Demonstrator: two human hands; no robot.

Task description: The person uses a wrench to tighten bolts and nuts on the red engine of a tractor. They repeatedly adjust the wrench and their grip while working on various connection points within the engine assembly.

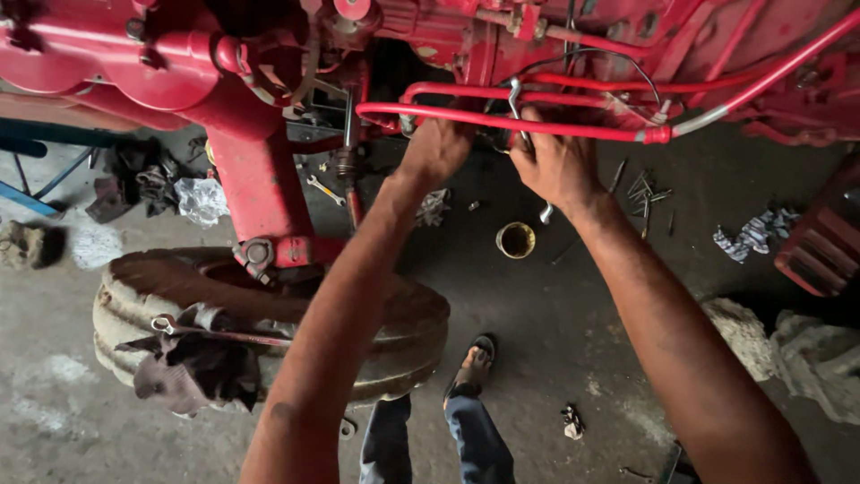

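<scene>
At the far left a rock [29,244] lies on the concrete floor [555,332], with a heap of dark metal parts [134,184] and a crumpled plastic bag [201,199] just beyond it. Lower down, a worn tyre [269,305] sits under the red machine [251,170], and a dirty rag [193,372] and a long spanner [219,332] rest on top of it. A small spanner [324,190] lies on the floor behind the red strut. The left hand [436,151] reaches up under the red pipes [502,124] at the machine's underside; its fingers are hidden, so whether it grips anything cannot be told. Just beside it, the right hand [557,166] is closed on a silver wrench [520,116] that passes behind the pipes. Below the hands a small yellow tin [516,240] stands on the floor. Farther right lie loose bolts [647,190], a striped cloth [751,235] and pale sacking [806,354].
</scene>
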